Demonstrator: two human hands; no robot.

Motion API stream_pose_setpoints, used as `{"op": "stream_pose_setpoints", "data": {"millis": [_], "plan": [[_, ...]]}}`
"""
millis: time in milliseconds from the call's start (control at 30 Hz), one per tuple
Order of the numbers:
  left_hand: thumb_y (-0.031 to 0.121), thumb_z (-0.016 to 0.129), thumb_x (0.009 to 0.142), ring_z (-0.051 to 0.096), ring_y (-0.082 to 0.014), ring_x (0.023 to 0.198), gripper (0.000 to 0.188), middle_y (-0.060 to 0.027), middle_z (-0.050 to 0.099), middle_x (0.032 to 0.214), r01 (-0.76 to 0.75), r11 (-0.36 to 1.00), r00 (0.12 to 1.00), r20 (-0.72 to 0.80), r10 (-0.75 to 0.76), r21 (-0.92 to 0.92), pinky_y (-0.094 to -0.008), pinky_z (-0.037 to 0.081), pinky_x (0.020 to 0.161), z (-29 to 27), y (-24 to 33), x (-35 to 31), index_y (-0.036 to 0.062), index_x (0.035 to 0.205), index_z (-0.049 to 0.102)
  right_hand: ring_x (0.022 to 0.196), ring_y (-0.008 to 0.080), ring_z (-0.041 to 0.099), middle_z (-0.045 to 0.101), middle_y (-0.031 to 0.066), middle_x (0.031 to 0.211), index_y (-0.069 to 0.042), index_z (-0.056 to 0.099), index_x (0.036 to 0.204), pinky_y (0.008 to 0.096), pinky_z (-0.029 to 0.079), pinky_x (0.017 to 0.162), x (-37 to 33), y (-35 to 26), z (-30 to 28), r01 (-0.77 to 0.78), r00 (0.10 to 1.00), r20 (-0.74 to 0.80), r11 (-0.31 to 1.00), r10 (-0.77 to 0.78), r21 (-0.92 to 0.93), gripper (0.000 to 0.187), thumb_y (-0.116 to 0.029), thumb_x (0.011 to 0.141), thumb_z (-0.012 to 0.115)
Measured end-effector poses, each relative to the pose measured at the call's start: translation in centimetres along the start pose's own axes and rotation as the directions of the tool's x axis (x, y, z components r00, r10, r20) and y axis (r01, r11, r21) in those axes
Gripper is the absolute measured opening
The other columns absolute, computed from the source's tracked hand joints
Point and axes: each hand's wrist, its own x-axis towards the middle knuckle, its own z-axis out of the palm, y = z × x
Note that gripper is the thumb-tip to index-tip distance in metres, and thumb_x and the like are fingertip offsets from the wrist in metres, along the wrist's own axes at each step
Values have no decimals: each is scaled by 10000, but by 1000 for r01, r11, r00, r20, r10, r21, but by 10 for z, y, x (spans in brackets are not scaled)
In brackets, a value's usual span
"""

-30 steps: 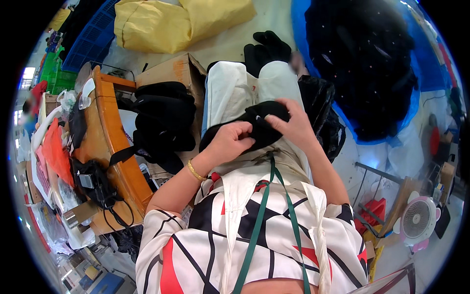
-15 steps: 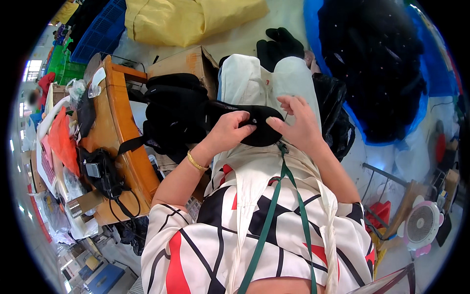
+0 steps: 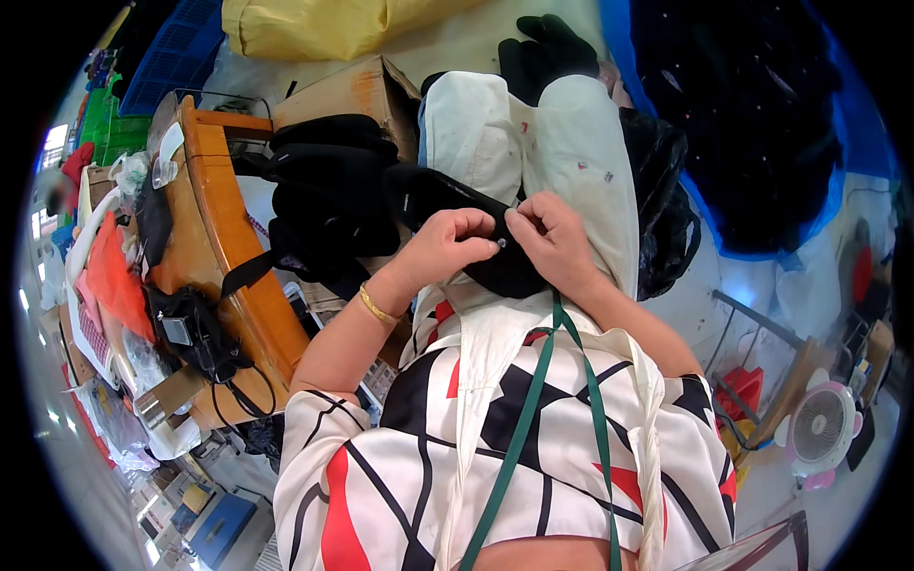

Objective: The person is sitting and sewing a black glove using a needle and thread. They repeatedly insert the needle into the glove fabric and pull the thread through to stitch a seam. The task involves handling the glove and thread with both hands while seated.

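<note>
A soft black cloth piece (image 3: 509, 273) with a rounded end lies across my lap, on the pale apron (image 3: 583, 181). It looks like a slipper or shoe upper, but the exact kind is unclear. A small shiny dot shows near its middle. My left hand (image 3: 447, 249) pinches the cloth beside that dot, thumb against bent fingers. Close on its right, my right hand (image 3: 554, 240) has thumb and fingertips pressed together at the cloth's upper edge. Whatever is between those fingertips is too small to make out. Left of my lap sits a pile of similar black pieces (image 3: 333, 181).
A wooden bench (image 3: 214, 205) at the left carries a black bag (image 3: 190, 324). Behind the pile stands a cardboard box (image 3: 352, 95). At the far right, a blue-lined container (image 3: 743, 124) holds black pieces. A black plastic bag (image 3: 657, 190) and a fan (image 3: 821, 428) are also right.
My right hand has moved left and in against the cloth, its spread fingers now pinched together. The cloth has tilted, its rounded end lower. The view has shifted slightly.
</note>
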Motion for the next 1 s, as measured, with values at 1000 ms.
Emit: {"op": "stream_pose_setpoints", "data": {"millis": [1000], "plan": [[40, 741, 821, 463, -20, 772, 183, 74, 537, 833, -54, 991, 999, 10, 54, 124, -209, 415, 661, 9, -2, 7, 44, 926, 592, 733, 199, 568, 578, 81, 798, -3, 640, 869, 325, 459, 644, 2, -10, -26, -3, 999, 55, 1000, 3, 4, 157, -142, 882, 711]]}}
